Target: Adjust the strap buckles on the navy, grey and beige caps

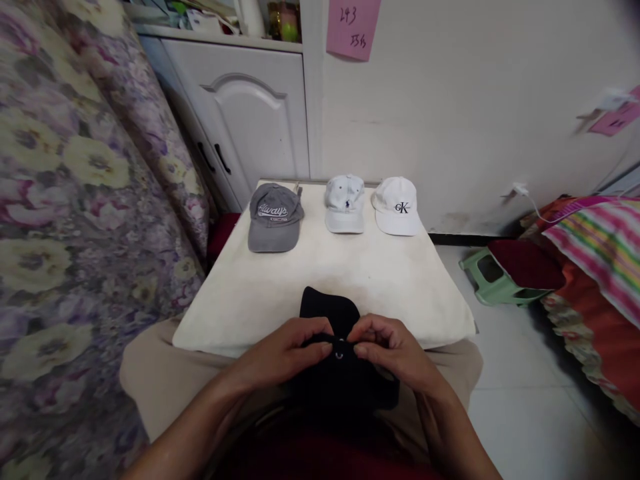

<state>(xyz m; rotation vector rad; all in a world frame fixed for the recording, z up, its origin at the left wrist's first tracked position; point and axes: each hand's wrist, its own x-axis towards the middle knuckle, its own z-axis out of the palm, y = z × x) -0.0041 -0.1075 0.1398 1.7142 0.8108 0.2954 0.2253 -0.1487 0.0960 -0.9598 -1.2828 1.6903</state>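
A black cap (330, 313) lies at the near edge of a small white table (400, 287), its brim pointing away from me. My left hand (290, 353) and my right hand (390, 350) both pinch the cap's back part, fingers curled, around a small metal ring on it. Three more caps sit in a row at the table's far edge: a grey cap (274, 217) with white lettering on the left, a pale white cap (345, 203) in the middle, and a white cap (397, 207) with a black logo on the right.
A floral-covered surface (75, 220) fills the left side. A white cabinet door (245, 113) stands behind the table. A green stool (493, 277) is on the tiled floor at right, beside a striped bedcover (595, 247). A pink note (353, 27) hangs on the wall.
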